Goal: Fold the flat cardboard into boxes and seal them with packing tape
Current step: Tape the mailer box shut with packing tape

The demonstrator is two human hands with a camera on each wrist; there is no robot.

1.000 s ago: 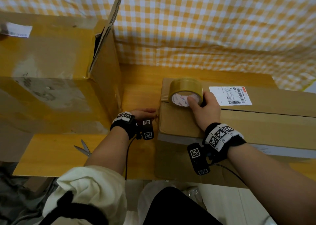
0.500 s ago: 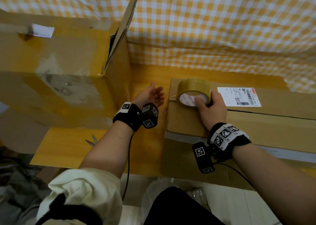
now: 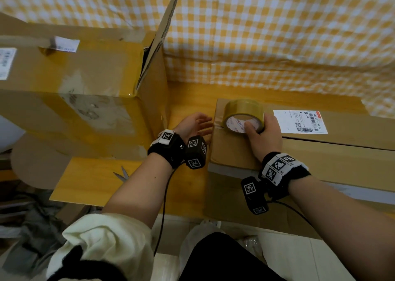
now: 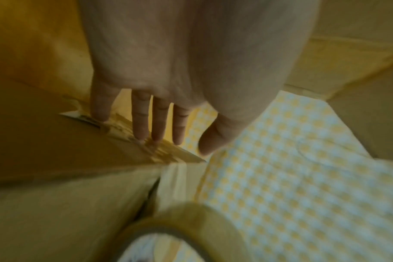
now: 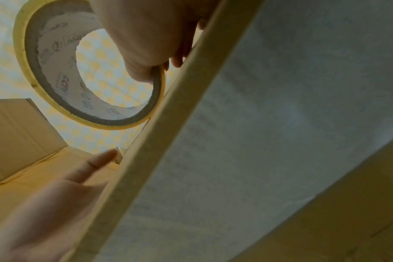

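A folded cardboard box (image 3: 320,154) with a white shipping label (image 3: 299,121) lies on the wooden table at the right. My right hand (image 3: 263,131) grips a roll of yellowish packing tape (image 3: 242,115) standing on the box's top left corner, thumb inside the core (image 5: 144,74). A short strip of tape runs from the roll over the box's left edge. My left hand (image 3: 195,124) is held open beside that edge, fingers straight, their tips (image 4: 144,136) touching the taped edge. The tape roll (image 4: 180,230) shows blurred in the left wrist view.
A big taped cardboard box (image 3: 74,92) with a raised flap (image 3: 162,35) stands close on the left. Scissors (image 3: 121,174) lie on the wooden table (image 3: 192,92) near the front edge. A yellow checked cloth (image 3: 277,35) hangs behind. Clutter sits on the floor at the lower left.
My left hand lifted from low against the box's side and opened, its fingers now straight at the box's upper left edge. The right hand keeps its hold on the tape roll.
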